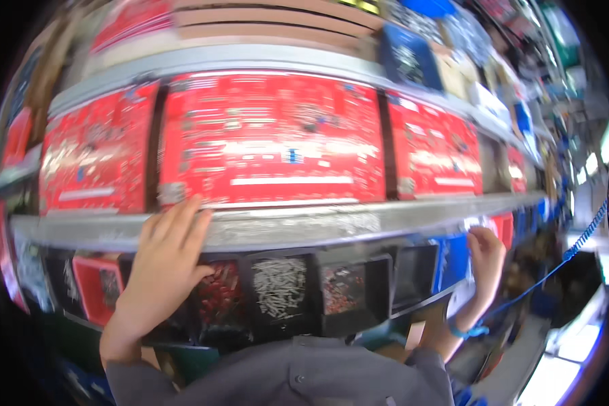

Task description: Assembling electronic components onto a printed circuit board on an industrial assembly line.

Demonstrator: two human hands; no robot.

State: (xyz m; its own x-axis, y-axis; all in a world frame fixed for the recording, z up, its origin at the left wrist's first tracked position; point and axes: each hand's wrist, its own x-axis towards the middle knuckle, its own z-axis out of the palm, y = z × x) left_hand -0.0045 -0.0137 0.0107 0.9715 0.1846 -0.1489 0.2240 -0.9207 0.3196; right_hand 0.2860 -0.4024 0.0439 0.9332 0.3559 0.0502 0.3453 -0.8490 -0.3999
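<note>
My left hand (164,260) is open, fingers stretched out flat. Its fingertips reach over the metal rail (284,229) to the lower left corner of the middle red circuit board (271,142), which stands in a row with a left board (98,152) and a right board (440,145). The right hand (487,260) has its fingers curled together at the rail's right part, beside a blue bin (453,260) and a red bin (503,229). A whitish blur shows at its fingertips; what they hold is too smeared to name. A blue wrist strap (468,331) circles my right wrist.
Below the rail hang black bins of small parts: red pieces (220,294), silver pins (277,287), mixed bits (343,291). A red bin (100,291) sits at left. A blue box (407,57) stands on the upper shelf. A coiled blue cord (585,237) stretches at right.
</note>
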